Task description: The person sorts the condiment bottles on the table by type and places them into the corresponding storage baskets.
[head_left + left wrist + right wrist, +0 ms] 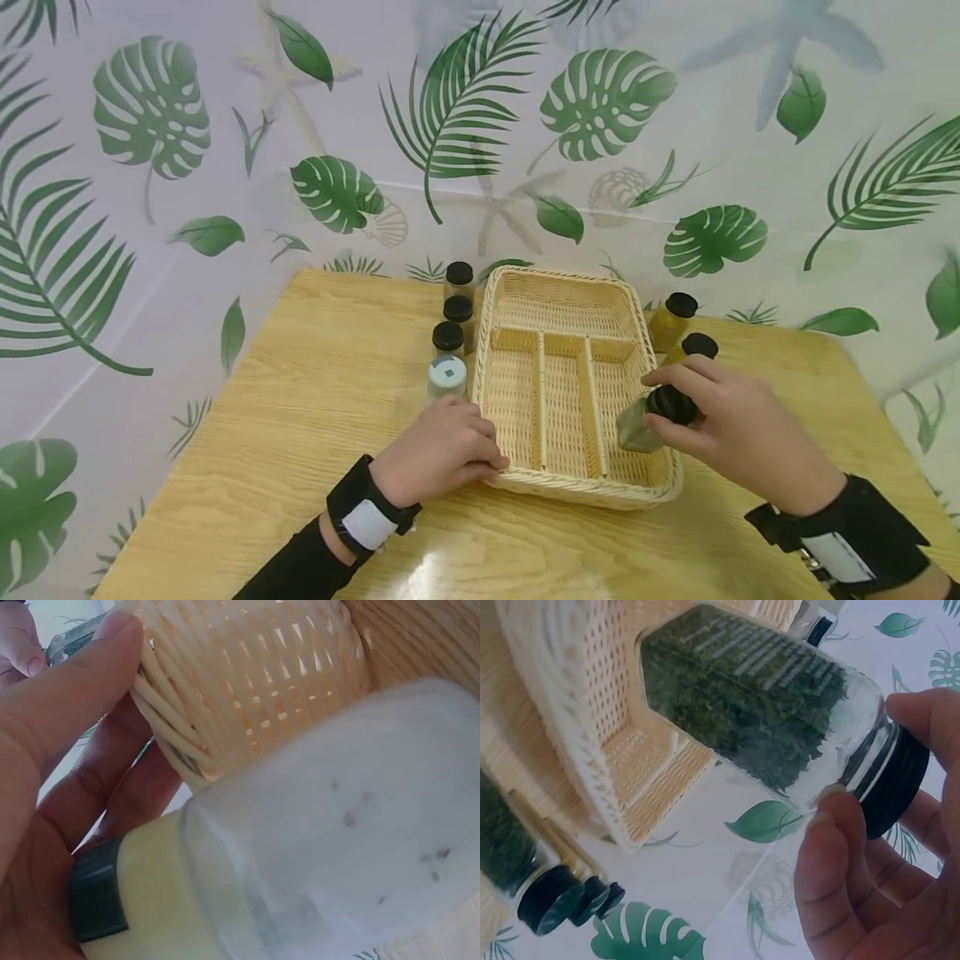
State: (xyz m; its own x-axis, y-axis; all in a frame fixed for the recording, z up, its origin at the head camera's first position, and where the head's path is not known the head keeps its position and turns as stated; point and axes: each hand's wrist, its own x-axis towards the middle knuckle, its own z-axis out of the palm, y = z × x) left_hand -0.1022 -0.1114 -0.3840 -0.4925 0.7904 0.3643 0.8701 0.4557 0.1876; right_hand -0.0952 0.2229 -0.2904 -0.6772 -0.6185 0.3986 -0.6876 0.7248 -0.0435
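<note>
My right hand [738,429] pinches a glass jar by its black lid. Dried green herbs fill much of this jar [742,697], which tilts over the right-hand compartment of the wicker basket [592,487]. At the basket's near left corner, my left hand [446,446] grips the rim, with the thumb [82,682] laid along the wicker. Just beyond that hand stands a jar with a pale lid [447,372]; its white contents [360,817] loom large in the left wrist view. The basket's compartments hold nothing besides the part of the herb jar dipping in.
Several black-lidded jars [448,337] line the basket's left side. To its right are jars with yellow contents [663,327], and the right wrist view shows another green herb jar [502,836] there. A leaf-print covering [465,125] rises behind the wooden table [315,375].
</note>
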